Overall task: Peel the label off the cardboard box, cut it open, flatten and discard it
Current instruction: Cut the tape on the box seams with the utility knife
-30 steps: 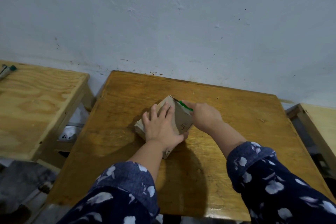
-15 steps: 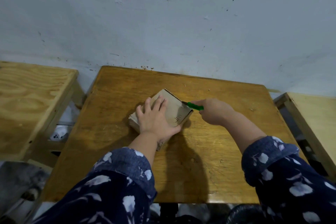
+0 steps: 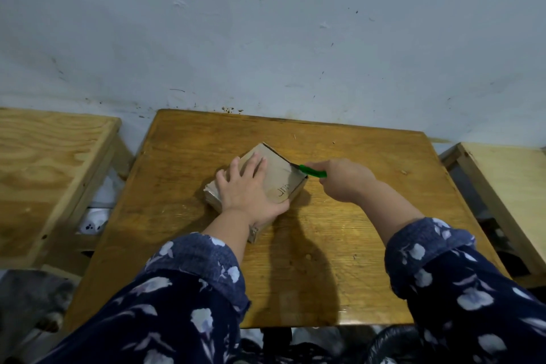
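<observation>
cardboard, plain brown and a little creased, makes up the small box [image 3: 276, 179] lying at the centre of the varnished wooden worktop [image 3: 354, 245], turned so one corner points to 12 o'clock. the left hand [image 3: 246, 190] lies flat on top of it, fingers straight and spread toward 12 o'clock, palm pressing the lid down. the right hand [image 3: 344, 179] comes in from 3 o'clock with its fingers curled round a green-handled knife [image 3: 310, 171]; the dark blade meets the box's upper edge on the 2 o'clock side. both forearms are bare below rolled navy sleeves [image 3: 461, 281] printed with pale flowers. dark handwriting on the lid near the 4 o'clock corner looks like "jhp", though i cannot tell for sure. pale plywood tables [image 3: 44, 162] stand at 9 and 3 o'clock, and a scuffed grey-white wall [image 3: 266, 38] rises behind.
</observation>
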Demonstrator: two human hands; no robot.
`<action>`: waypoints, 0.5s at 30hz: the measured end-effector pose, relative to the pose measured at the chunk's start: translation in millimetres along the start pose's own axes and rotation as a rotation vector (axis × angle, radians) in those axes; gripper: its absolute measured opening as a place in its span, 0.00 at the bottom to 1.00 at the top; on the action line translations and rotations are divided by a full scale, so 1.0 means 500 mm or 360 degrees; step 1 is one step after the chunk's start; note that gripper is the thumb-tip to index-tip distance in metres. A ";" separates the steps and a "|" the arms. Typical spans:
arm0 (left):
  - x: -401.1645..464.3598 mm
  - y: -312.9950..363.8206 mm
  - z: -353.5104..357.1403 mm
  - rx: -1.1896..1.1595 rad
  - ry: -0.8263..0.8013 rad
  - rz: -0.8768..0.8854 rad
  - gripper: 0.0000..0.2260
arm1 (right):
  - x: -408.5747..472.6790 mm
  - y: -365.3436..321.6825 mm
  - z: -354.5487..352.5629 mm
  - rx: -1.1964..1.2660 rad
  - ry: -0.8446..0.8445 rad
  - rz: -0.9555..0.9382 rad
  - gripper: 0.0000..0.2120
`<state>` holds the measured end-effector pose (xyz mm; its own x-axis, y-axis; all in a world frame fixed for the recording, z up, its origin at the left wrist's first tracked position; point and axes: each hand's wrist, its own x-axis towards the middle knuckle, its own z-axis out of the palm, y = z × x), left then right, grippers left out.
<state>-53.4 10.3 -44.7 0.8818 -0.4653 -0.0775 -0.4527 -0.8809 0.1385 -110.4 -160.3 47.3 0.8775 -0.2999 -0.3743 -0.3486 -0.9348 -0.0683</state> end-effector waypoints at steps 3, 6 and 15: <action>0.002 0.000 -0.003 0.0008 -0.0004 0.0028 0.49 | -0.010 0.018 -0.007 0.0064 -0.0055 -0.0011 0.28; -0.001 0.001 -0.004 0.0018 -0.0019 0.0037 0.49 | -0.022 0.031 -0.005 0.0114 -0.0056 -0.0045 0.27; 0.006 -0.004 -0.002 0.0086 -0.0059 0.0059 0.50 | -0.023 0.049 0.028 0.0237 0.0030 -0.0032 0.26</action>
<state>-49.6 11.0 -44.0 0.8592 -0.4997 -0.1102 -0.4923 -0.8659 0.0887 -133.5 -176.9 37.1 0.8905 -0.2860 -0.3540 -0.3745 -0.9025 -0.2129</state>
